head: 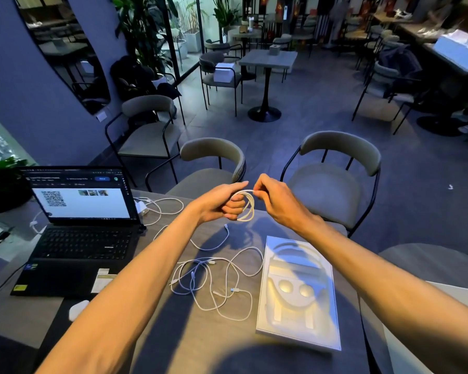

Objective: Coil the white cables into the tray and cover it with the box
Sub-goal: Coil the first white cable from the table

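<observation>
I hold a small coil of white cable (247, 209) in the air above the far side of the table. My left hand (222, 202) grips the coil's loops with curled fingers. My right hand (273, 197) pinches the cable at the top of the coil. Several loose white cables (214, 282) lie tangled on the table below my arms. To their right lies a white moulded tray (297, 295) with shaped recesses, holding no cable. No box for covering it is visible to me.
An open black laptop (79, 225) stands at the left, with a white charger (142, 207) and its cable behind it. A white mouse (77, 309) lies near the laptop's front. Two chairs (333, 182) stand beyond the table's far edge.
</observation>
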